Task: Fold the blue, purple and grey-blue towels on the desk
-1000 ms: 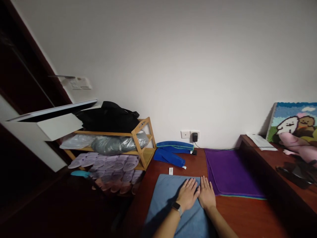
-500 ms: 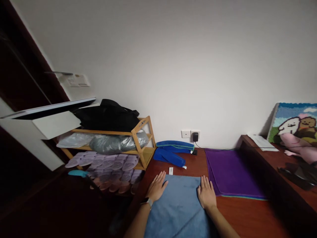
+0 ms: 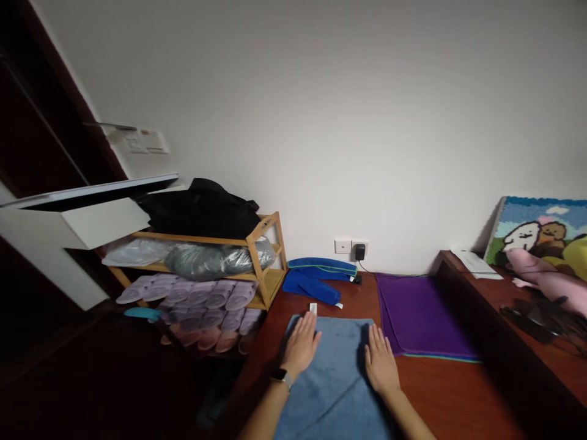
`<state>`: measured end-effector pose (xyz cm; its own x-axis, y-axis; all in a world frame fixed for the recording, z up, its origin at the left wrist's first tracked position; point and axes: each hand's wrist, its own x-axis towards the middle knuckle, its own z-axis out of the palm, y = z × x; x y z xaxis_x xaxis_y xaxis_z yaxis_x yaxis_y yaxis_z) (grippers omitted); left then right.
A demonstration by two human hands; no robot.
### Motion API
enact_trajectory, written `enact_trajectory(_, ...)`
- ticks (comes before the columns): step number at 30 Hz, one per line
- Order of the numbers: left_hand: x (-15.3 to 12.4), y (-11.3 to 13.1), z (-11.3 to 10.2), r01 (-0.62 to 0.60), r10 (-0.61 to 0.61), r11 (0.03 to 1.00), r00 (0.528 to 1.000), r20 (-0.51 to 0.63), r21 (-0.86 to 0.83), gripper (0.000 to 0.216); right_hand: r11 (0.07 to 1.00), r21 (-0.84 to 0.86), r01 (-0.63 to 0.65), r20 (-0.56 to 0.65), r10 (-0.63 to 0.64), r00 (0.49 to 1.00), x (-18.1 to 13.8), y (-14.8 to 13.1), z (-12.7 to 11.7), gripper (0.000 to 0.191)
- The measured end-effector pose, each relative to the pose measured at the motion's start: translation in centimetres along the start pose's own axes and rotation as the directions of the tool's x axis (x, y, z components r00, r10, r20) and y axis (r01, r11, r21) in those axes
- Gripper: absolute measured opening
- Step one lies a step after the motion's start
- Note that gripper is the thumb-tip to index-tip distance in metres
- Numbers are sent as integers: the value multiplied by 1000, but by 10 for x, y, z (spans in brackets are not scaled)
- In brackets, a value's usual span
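A grey-blue towel (image 3: 337, 366) lies spread on the brown wooden table (image 3: 449, 397), lightly creased, its near end running out of view. My left hand (image 3: 300, 345), with a watch (image 3: 280, 376) at the wrist, is over the towel's far left part, fingers stretched out. Along the far right edge is my right hand (image 3: 380, 360), flat with its fingers extended. Neither hand grips anything; whether the palms touch the cloth I cannot tell. A small white tag (image 3: 313, 308) shows just beyond the left fingertips.
Folded blue cloths (image 3: 316, 282) lie by the wall, beneath a plugged-in black adapter (image 3: 360, 252). Purple cloths (image 3: 426, 315) are stacked at right, beside a raised ledge with a pink plush toy (image 3: 545, 278). A wooden rack (image 3: 263, 263) with lilac slippers (image 3: 220, 295) stands left.
My left hand has shifted right and a little farther forward, inward from the towel's left edge. My right hand stays by the right edge. The view has turned slightly.
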<state>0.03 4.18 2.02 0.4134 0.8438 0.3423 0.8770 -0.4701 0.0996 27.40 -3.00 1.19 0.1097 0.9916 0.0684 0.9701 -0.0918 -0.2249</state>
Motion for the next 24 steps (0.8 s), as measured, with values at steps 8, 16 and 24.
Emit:
enact_trajectory(8, -25, 121, 22, -157, 172, 975, 981, 93, -157, 61, 999, 34, 17, 88, -20, 996, -40, -8, 15, 67)
enact_trajectory(16, -70, -32, -14, 180, -185, 983, 968, 171, 44, 64, 999, 35, -18, 103, 14, 995, -38, -13, 1, 67)
enact_trajectory(24, -88, 52, -49, 5, -5, 999, 1000, 4, -42, 57, 999, 32, -23, -3, 23, 1000, -100, -16, -13, 63)
